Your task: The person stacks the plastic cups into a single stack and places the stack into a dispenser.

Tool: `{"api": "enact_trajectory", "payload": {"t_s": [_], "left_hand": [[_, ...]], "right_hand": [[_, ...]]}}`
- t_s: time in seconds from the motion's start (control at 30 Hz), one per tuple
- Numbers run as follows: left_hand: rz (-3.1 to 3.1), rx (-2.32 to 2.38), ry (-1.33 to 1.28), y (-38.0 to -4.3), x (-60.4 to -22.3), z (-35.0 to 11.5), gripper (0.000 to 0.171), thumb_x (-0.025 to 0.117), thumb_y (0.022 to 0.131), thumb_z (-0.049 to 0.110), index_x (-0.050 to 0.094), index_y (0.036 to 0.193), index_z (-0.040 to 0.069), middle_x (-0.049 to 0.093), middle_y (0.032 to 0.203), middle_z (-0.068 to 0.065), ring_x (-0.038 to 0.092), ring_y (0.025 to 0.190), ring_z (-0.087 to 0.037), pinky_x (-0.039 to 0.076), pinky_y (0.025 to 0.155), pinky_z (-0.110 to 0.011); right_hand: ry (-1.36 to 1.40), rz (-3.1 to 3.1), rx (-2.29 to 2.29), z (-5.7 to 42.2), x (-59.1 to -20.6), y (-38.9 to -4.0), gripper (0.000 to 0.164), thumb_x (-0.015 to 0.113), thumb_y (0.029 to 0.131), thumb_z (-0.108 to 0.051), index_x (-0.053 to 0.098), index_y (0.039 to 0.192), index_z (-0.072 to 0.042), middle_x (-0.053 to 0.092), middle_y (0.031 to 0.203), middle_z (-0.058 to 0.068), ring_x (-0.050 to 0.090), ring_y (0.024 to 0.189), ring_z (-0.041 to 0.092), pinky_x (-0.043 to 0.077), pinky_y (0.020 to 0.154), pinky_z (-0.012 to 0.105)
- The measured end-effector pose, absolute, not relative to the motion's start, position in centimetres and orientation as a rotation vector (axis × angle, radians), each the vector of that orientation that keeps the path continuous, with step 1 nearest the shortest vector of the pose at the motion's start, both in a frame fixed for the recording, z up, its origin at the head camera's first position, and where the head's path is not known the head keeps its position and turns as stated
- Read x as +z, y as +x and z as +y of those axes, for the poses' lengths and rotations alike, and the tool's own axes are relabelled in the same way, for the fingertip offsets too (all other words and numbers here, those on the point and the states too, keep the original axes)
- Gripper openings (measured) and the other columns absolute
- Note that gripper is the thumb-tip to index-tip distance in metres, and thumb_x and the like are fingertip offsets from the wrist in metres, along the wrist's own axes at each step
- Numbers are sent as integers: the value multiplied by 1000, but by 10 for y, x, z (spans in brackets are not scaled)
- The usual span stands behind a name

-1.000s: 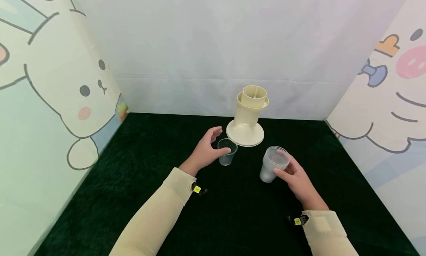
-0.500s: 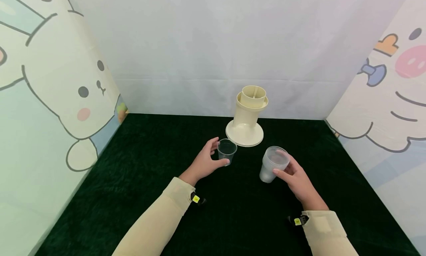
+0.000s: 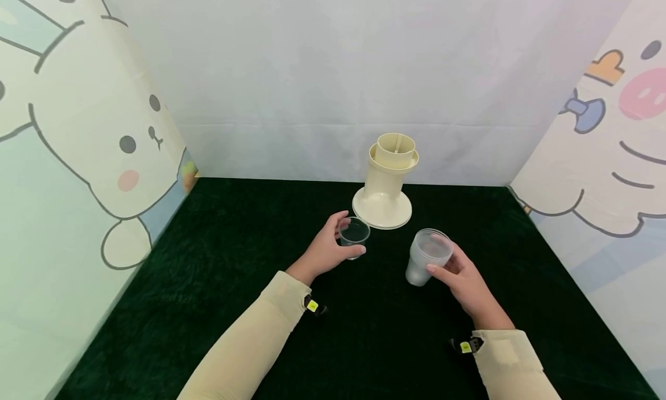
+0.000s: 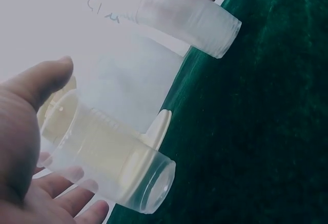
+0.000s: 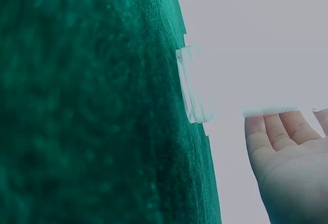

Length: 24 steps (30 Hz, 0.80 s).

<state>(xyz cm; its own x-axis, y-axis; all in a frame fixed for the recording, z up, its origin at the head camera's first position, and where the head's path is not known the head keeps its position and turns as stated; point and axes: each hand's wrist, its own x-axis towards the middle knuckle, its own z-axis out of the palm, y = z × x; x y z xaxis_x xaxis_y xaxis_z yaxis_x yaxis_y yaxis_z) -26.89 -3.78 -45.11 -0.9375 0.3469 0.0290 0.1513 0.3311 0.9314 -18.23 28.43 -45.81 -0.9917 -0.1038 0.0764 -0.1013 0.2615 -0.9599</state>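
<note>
A clear plastic cup (image 3: 355, 231) stands upright on the dark green cloth (image 3: 364, 342), just in front of a cream-coloured stand. My left hand (image 3: 328, 251) is spread around this cup, thumb at its near side and fingers behind it. In the left wrist view, a gap separates the thumb (image 4: 48, 78) from the cup (image 4: 146, 180), and the fingers show through its wall. To the right, my right hand (image 3: 466, 281) grips a stack of nested translucent plastic cups (image 3: 422, 261) near its rim, thumb in front. The right wrist view shows the stack's base (image 5: 196, 88) washed out by glare.
The cream stand (image 3: 384, 183), with a round base and a tube top, is at the back near the white backdrop (image 3: 291, 88). Cartoon-printed panels border the cloth at left (image 3: 83, 151) and right (image 3: 614, 174).
My left hand has come nearer around the single cup, its thumb dipping lower and then rising slightly. The cup stays in place. My right hand and the stack have not moved.
</note>
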Motion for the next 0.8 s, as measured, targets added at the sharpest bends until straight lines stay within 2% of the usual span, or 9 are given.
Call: {"api": "enact_trajectory", "payload": {"t_s": [0.33, 0.8], "left_hand": [[2399, 1717, 411, -269, -450, -35, 79, 85, 87, 33, 40, 152, 20, 53, 147, -2, 51, 135, -19, 41, 114, -41], [2369, 1815, 529, -264, -449, -45, 74, 85, 88, 28, 44, 149, 18, 57, 141, -3, 54, 131, -18, 43, 112, -39]], "right_hand": [[-191, 2496, -1892, 284, -458, -183, 65, 65, 104, -22, 33, 159, -14, 38, 154, 14, 49, 130, 19, 46, 96, 17], [-213, 2494, -1897, 284, -457, -183, 63, 63, 105, -19, 33, 160, -14, 39, 154, 14, 51, 128, 14, 47, 96, 18]]}}
